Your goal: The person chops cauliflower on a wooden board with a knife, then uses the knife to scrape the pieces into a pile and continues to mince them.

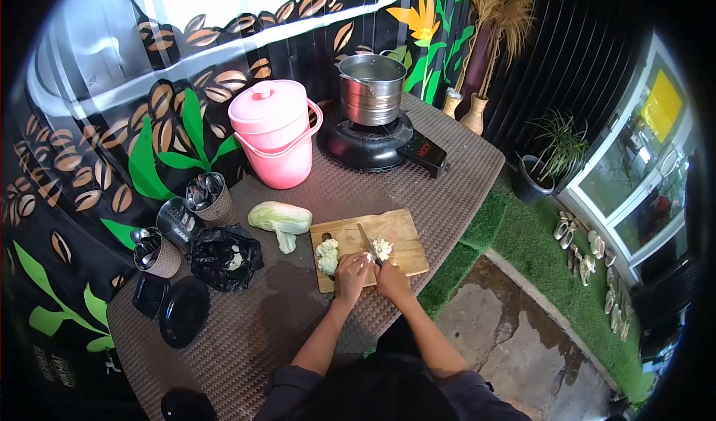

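Observation:
My right hand (pixel 392 280) is closed around the dark handle of a knife (pixel 364 234), whose blade points away from me over a wooden cutting board (pixel 406 231). Beside it, my left hand (pixel 351 276) has its fingers curled at small pale bits near the blade; what they pinch is too small to make out. White chopped pieces (pixel 382 248) lie just right of the knife. Larger pale vegetable pieces (pixel 327 257) rest on the board's left side. Beyond the board lies a napa cabbage (pixel 280 218) on the table.
A steel pot (pixel 373 89) stands on a black portable stove (pixel 365 146) at the back. Left of it is a pink lidded bucket (pixel 272 134). Cutlery holders (pixel 212 201), a black plastic bag (pixel 224 257) and a black oval plate (pixel 184 311) occupy the left.

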Tool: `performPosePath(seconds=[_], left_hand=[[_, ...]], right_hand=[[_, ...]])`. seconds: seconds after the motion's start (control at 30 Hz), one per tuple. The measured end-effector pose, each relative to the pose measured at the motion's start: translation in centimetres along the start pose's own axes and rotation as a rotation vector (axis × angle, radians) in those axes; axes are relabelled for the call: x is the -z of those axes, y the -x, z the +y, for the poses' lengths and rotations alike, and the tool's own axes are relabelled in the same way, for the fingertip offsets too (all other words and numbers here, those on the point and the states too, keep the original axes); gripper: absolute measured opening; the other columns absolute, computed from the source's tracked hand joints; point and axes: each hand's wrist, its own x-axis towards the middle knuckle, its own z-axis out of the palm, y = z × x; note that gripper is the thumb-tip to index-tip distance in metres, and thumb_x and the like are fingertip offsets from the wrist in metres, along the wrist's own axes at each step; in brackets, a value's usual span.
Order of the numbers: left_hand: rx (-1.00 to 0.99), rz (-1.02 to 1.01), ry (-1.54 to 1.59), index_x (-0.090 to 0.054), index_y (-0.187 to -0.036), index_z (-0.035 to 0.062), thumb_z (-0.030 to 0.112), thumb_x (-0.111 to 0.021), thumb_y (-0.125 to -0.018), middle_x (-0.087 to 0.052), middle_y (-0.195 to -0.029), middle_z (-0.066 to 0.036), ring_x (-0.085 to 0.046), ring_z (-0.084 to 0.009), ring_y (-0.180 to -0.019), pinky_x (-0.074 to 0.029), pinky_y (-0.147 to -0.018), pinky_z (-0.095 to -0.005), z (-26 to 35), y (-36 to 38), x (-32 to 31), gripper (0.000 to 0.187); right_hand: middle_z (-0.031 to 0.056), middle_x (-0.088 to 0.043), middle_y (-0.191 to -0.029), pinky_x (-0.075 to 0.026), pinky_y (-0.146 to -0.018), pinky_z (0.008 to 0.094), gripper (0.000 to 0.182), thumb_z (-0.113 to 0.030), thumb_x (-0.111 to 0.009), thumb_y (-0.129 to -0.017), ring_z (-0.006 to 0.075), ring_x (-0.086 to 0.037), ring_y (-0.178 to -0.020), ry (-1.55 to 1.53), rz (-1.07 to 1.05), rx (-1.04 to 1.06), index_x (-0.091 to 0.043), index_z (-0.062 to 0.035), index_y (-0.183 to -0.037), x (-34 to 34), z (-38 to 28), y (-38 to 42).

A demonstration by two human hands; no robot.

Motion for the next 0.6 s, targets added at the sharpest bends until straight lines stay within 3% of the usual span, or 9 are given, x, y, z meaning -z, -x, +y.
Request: performPosePath(seconds=[0.07,0.2,0.37,0.53,0.6], left_hand=[[0.022,0.013,-0.013,-0.072,-0.094,0.0006,0.004,-0.07,-0.079,-0.067,-0.094,-0.011,-0.063,-0.0267,-0.089,-0.051,-0.079,-0.0358,1.0,-0.3,0.6,0.016],[-0.029,0.014,0.017,-0.071,-0.095,0.0003,0.007,-0.068,-0.081,-0.067,-0.094,-0.011,-0.062,-0.0254,-0.091,-0.052,-0.079,-0.0349,0.2,-0.5,1.2,0.015],[-0.019,-0.002,-0.017,-0.071,-0.095,-0.0009,0.005,-0.067,-0.08,-0.068,-0.094,-0.012,-0.062,-0.0256,-0.093,-0.052,-0.081,-0.035,0.7,-0.5,1.3,0.016],[-0.021,0.006,-0.002,-0.07,-0.094,-0.0022,0.004,-0.067,-0.08,-0.068,-0.095,-0.013,-0.063,-0.0253,-0.094,-0.052,-0.081,-0.0344,0.4,-0.4,1.0,0.016],[-0.016,0.014,0.006,-0.07,-0.094,-0.0025,0.004,-0.068,-0.079,-0.069,-0.095,-0.013,-0.063,-0.0252,-0.094,-0.052,-0.081,-0.0342,0.5,-0.5,1.0,0.016]], right_hand=[[0.0289,-0.065,-0.088,-0.052,-0.075,0.0547,0.045,-0.041,-0.045,-0.095,0.0453,-0.065,-0.083,-0.036,0.064,-0.016,-0.05,0.0003,-0.114,-0.7,-0.1,1.0],[0.0263,-0.066,-0.084,-0.053,-0.07,0.0526,0.041,-0.039,-0.046,-0.095,0.044,-0.065,-0.081,-0.04,0.131,-0.071,-0.056,0.0005,-0.102,-2.1,-1.6,0.9],[0.0275,-0.065,-0.085,-0.052,-0.069,0.0529,0.042,-0.039,-0.046,-0.095,0.0442,-0.065,-0.08,-0.023,0.091,0.021,-0.056,0.0004,-0.103,-0.8,0.1,-1.5],[0.0283,-0.065,-0.086,-0.053,-0.07,0.0523,0.043,-0.04,-0.046,-0.095,0.0444,-0.065,-0.081,-0.024,0.037,0.048,-0.055,0.0008,-0.103,-0.2,-0.5,0.8],[0.0284,-0.064,-0.088,-0.053,-0.072,0.0513,0.042,-0.04,-0.046,-0.095,0.0442,-0.065,-0.083,-0.037,0.105,-0.079,-0.055,0.0007,-0.104,-1.5,-1.4,1.6]])
